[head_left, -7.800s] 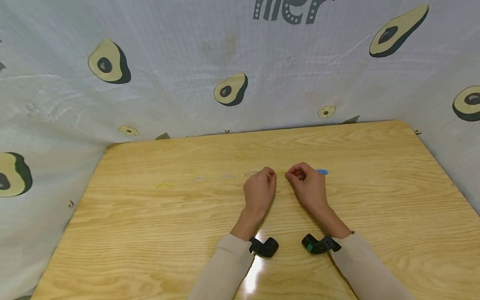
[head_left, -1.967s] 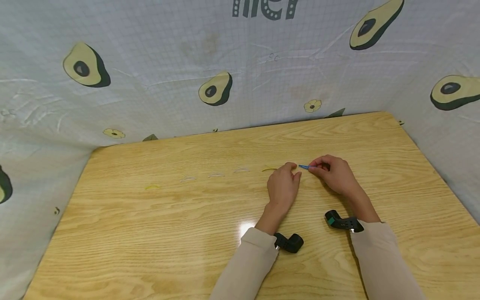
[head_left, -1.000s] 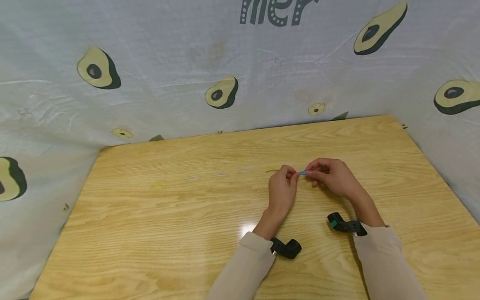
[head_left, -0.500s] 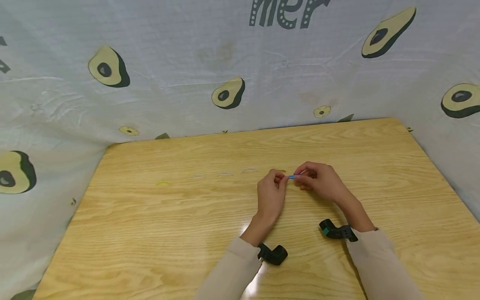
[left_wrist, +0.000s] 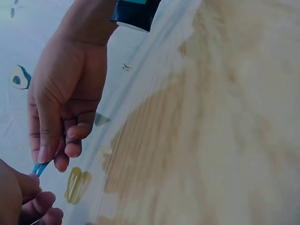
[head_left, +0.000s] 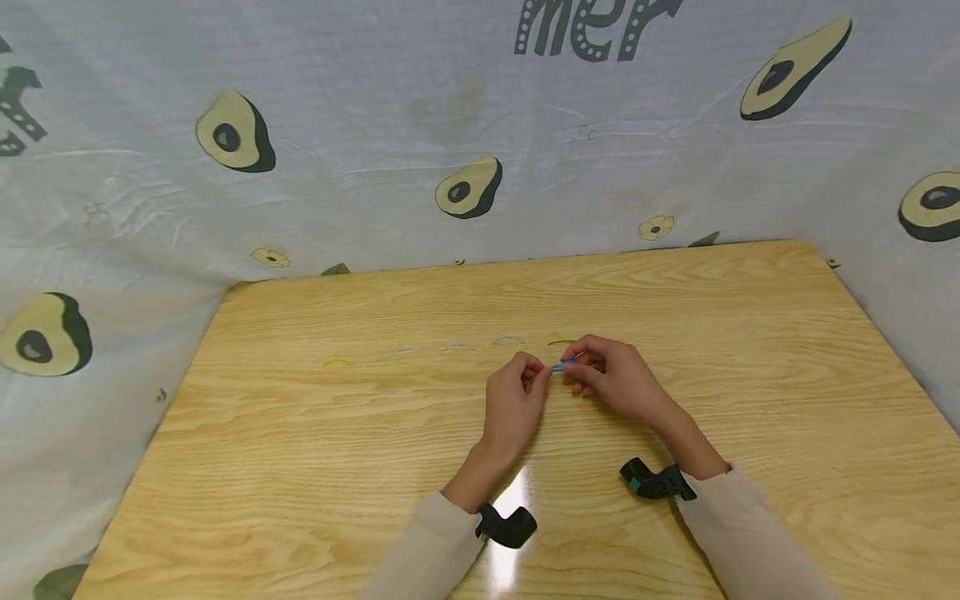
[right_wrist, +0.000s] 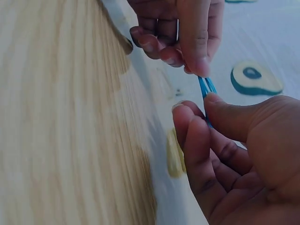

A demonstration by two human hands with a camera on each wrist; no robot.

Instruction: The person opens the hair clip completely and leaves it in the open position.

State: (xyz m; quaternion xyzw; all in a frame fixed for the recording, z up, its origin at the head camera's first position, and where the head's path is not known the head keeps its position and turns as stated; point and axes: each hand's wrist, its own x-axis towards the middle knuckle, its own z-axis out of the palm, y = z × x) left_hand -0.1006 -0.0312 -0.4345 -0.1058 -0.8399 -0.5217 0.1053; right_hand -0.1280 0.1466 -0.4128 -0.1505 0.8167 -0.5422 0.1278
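Observation:
A small blue looped band (head_left: pixel 561 367), seen as two thin parallel strands in the right wrist view, is pulled straight between both hands above the table. My left hand (head_left: pixel 516 404) pinches its left end between thumb and fingertips. My right hand (head_left: pixel 618 379) pinches the other end between thumb and index finger, its other fingers curled beneath. Just behind the right hand's fingertips lies a thin yellow arc-shaped strand (head_left: pixel 560 341), partly covered by them. The parts of the blue band inside the fingers are hidden.
Several thin strands lie in a row on the wooden table (head_left: pixel 315 467): a yellow one (head_left: pixel 337 362) at the left end, then pale ones such as the nearest (head_left: pixel 508 339). A white cloth wall (head_left: pixel 360 192) printed with avocados rises behind the table.
Earlier, both hands were at the yellow strand while the blue band lay on the table. The right hand then picked it up, the left took its end, and both moved left and nearer with it.

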